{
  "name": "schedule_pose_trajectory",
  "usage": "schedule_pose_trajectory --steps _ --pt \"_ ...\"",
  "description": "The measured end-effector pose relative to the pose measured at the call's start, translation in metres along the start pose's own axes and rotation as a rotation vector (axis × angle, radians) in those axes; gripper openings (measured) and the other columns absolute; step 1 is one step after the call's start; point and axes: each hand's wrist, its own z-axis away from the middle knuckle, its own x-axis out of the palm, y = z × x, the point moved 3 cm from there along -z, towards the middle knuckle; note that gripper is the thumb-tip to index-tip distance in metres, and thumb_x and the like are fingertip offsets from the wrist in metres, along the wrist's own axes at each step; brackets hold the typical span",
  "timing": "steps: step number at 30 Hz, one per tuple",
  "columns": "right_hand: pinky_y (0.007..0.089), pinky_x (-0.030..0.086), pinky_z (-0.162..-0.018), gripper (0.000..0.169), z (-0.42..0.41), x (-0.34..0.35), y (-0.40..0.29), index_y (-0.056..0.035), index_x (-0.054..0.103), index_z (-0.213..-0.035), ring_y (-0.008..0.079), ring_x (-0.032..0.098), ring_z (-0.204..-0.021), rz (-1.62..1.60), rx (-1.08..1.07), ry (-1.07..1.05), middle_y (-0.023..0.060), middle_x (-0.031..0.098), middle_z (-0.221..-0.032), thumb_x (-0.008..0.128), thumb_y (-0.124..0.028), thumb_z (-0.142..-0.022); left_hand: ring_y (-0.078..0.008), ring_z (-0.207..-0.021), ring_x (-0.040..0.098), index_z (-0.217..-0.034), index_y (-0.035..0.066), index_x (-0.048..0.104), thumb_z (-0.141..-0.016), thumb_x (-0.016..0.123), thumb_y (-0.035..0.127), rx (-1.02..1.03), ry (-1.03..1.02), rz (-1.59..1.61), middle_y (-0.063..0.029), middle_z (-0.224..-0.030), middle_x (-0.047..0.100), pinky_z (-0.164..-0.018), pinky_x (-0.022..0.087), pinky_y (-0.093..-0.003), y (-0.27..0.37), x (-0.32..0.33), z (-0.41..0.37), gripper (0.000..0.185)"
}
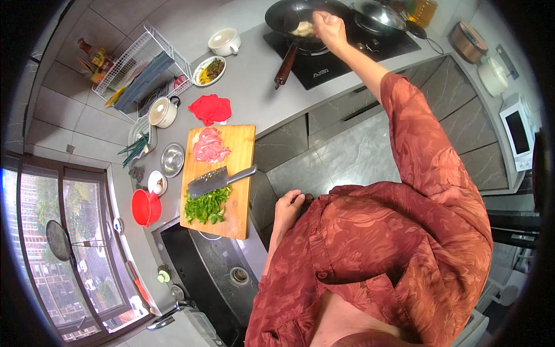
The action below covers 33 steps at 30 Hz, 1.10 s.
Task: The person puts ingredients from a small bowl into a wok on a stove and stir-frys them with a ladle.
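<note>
My right hand is over the black wok on the hob, with its fingers drawn together. Beside the fingertips, a pale, blurred lump shows inside the wok; whether I grip it is unclear. The wok's dark wooden handle points toward the counter edge. My left hand hangs by my waist with curled fingers, and I cannot make out anything in it. On a wooden cutting board lie sliced raw meat, a cleaver and chopped green vegetables.
The board's near end overhangs the black sink. A red cloth, a plate of seasonings, white lidded pots and a metal bowl stand on the counter. A lidded pan sits on the hob's other side, near an oil bottle.
</note>
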Motion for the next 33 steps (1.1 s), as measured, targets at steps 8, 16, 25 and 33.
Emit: schedule_pose_trajectory --steps 8,16,25,33 --pt "0.0273 0.050 -0.059 0.034 0.014 -0.049 0.006 -0.0036 0.064 -0.098 0.0127 0.062 -0.061 -0.133 0.013 0.013 0.0086 0.064 -0.066 0.050 -0.031 -0.085 -0.0190 -0.090 0.060 -0.106 -0.003 0.059 -0.082 0.060 0.021 -0.026 0.014 0.029 -0.0145 -0.097 0.064 -0.080 0.045 -0.0287 -0.005 -0.011 -0.003 0.034" --pt "0.0215 0.041 -0.054 0.021 0.024 -0.095 -0.027 -0.0030 0.056 -0.093 0.0092 0.049 -0.058 -0.346 0.046 -0.051 0.0018 0.053 -0.069 0.049 -0.023 -0.090 -0.0190 -0.091 0.060 -0.107 -0.004 0.058 -0.082 0.060 0.020 0.000 -0.040 0.039 -0.0146 -0.099 0.064 -0.081 0.045 -0.0286 -0.003 -0.012 -0.012 0.035" --pt "0.0353 0.050 -0.069 0.033 0.025 -0.044 0.035 -0.0090 0.062 -0.107 0.0276 0.064 -0.072 0.227 -0.143 -0.057 0.0144 0.064 -0.076 0.049 -0.032 -0.087 -0.0192 -0.093 0.060 -0.107 -0.004 0.058 -0.082 0.060 0.020 0.003 -0.094 0.042 -0.0150 -0.101 0.064 -0.082 0.045 -0.0288 -0.005 -0.005 -0.022 0.035" --pt "0.0407 0.049 -0.068 0.030 0.031 -0.039 0.012 -0.0114 0.059 -0.111 0.0326 0.061 -0.075 0.679 -0.422 -0.321 0.0187 0.062 -0.079 0.048 -0.029 -0.089 -0.0195 -0.091 0.060 -0.106 -0.003 0.059 -0.082 0.059 0.021 -0.002 -0.044 0.037 -0.0142 -0.099 0.064 -0.081 0.044 -0.0290 -0.010 -0.010 -0.019 0.034"
